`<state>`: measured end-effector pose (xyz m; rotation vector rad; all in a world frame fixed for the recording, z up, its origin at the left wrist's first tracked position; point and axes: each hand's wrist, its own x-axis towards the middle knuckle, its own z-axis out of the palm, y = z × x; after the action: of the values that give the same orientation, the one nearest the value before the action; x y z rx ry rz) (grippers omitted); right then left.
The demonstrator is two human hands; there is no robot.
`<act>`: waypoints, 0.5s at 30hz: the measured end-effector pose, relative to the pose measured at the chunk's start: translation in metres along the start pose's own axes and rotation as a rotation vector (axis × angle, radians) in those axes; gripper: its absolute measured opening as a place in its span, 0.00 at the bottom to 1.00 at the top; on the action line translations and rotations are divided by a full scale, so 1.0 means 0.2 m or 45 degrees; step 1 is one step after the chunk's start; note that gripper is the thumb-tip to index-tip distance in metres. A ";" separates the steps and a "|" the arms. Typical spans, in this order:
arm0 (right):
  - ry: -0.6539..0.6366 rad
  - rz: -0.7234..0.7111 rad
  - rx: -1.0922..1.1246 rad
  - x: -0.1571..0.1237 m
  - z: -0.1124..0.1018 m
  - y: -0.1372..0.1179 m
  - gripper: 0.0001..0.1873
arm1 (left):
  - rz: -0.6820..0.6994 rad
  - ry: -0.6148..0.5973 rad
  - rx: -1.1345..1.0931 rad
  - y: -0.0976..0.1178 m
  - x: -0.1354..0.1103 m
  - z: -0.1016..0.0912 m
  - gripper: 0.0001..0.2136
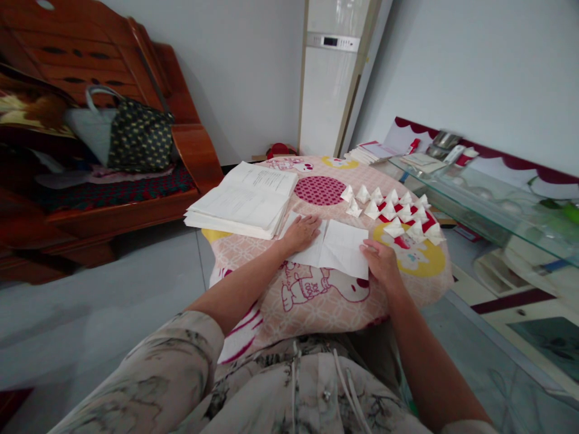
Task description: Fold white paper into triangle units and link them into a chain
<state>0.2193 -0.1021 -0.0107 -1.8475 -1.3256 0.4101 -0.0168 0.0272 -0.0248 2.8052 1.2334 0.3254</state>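
Note:
A creased sheet of white paper (344,244) lies partly unfolded on the cloth-covered round table (262,289) in front of me. My left hand (302,232) rests flat on its left part, fingers stretched out. At the sheet's right edge, my right hand (380,260) pinches the paper between thumb and fingers. A thick stack of printed paper (244,199) sits to the left, near my left hand. Beyond my right hand stand several small folded white paper pieces (393,228) in rows, pointed at the top.
A glass-topped cabinet (479,199) with metal containers (446,141) runs along the right wall. More papers (373,152) lie at the table's far right. On the left stands a wooden bench (181,187) with a dotted bag (140,135). A tall white appliance (332,90) stands behind.

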 end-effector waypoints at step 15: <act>-0.133 0.237 0.369 -0.13 -0.04 -0.06 0.29 | -0.002 0.004 -0.030 -0.01 0.00 0.01 0.23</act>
<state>0.2074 -0.1272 -0.0021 -1.7268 -1.0983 0.7653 -0.0176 0.0295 -0.0265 2.7850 1.2242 0.3416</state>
